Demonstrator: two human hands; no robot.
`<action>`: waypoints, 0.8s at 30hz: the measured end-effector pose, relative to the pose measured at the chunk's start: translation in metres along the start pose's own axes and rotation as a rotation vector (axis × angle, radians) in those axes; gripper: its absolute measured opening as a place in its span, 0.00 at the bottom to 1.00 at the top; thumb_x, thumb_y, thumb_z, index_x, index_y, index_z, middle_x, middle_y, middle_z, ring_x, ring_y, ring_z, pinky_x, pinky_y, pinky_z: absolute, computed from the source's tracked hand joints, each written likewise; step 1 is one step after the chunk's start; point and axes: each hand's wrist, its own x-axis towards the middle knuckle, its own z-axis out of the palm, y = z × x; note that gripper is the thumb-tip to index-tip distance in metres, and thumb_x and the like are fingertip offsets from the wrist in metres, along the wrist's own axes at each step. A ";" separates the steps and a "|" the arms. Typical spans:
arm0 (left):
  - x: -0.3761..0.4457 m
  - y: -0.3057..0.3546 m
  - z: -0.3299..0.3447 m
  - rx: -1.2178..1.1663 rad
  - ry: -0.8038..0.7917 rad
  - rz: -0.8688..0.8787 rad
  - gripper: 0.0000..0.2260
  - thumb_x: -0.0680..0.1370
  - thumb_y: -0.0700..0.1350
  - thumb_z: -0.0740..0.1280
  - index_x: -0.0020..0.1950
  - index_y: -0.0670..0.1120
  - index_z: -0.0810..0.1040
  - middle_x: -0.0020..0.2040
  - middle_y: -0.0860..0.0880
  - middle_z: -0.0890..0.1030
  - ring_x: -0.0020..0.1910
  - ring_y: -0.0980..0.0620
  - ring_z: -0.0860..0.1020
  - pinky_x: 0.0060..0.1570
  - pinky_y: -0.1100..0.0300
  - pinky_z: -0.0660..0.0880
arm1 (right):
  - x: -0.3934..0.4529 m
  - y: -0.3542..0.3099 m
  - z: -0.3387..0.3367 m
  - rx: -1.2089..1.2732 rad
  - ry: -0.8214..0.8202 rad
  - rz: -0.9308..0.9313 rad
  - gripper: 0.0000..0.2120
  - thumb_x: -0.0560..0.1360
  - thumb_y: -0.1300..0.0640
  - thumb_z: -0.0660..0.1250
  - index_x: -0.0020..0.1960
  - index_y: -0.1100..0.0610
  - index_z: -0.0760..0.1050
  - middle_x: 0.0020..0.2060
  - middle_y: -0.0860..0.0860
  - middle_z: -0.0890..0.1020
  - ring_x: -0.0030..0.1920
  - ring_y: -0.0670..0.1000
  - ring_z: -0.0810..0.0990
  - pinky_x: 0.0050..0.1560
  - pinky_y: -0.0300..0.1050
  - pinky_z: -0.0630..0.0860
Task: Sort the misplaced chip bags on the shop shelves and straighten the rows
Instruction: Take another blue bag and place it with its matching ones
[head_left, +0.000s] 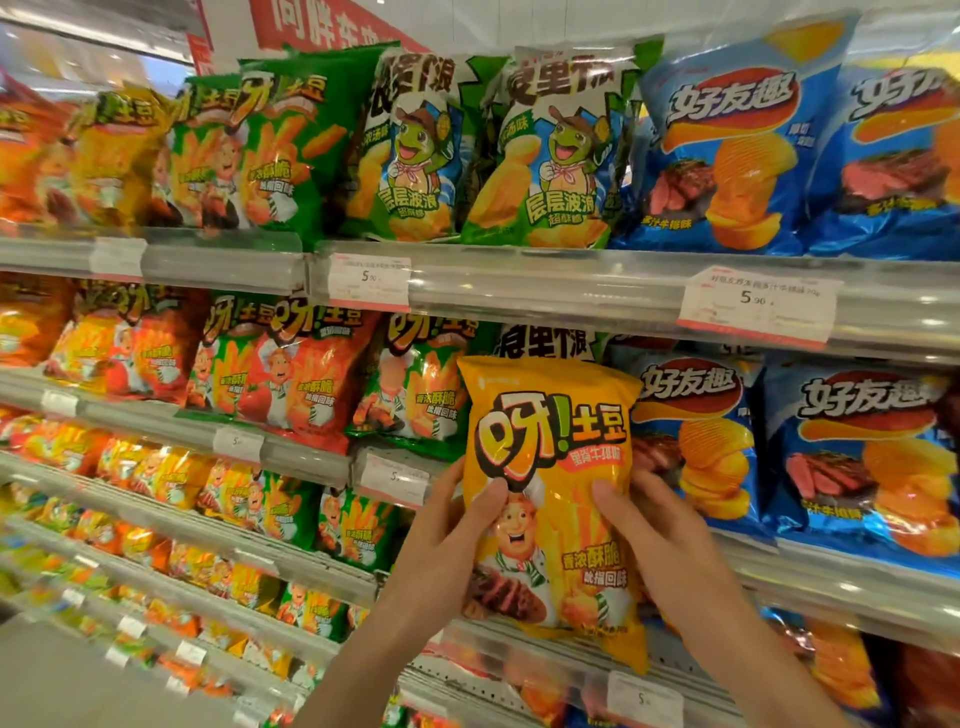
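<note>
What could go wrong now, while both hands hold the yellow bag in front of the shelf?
1. The yellow bag might go back among the blue bags behind it, the wrong row.
2. The left hand and right hand pinch its sides; squeezing may crush chips.

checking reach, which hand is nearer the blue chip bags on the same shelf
Right. The right hand grips the yellow bag right beside the blue chip bags; the left hand grips its far side.
</note>
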 end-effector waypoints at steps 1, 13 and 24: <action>-0.001 -0.001 -0.004 0.001 0.008 0.000 0.17 0.75 0.60 0.65 0.63 0.67 0.70 0.46 0.70 0.83 0.44 0.76 0.78 0.41 0.73 0.73 | -0.001 -0.001 0.004 -0.006 -0.006 0.001 0.21 0.69 0.43 0.69 0.60 0.46 0.78 0.51 0.43 0.86 0.50 0.43 0.85 0.49 0.42 0.80; 0.006 0.000 -0.099 0.039 0.000 0.073 0.09 0.80 0.55 0.64 0.57 0.69 0.72 0.44 0.78 0.78 0.44 0.78 0.77 0.44 0.77 0.73 | 0.005 -0.009 0.096 -0.072 -0.024 -0.016 0.27 0.65 0.36 0.68 0.62 0.43 0.76 0.52 0.40 0.85 0.50 0.41 0.84 0.46 0.37 0.79; 0.000 -0.012 -0.270 0.009 0.056 0.107 0.16 0.77 0.57 0.65 0.63 0.70 0.71 0.52 0.69 0.83 0.49 0.70 0.81 0.42 0.74 0.76 | 0.020 0.001 0.261 -0.041 -0.131 -0.032 0.22 0.68 0.40 0.69 0.61 0.38 0.73 0.50 0.37 0.85 0.48 0.38 0.84 0.44 0.37 0.79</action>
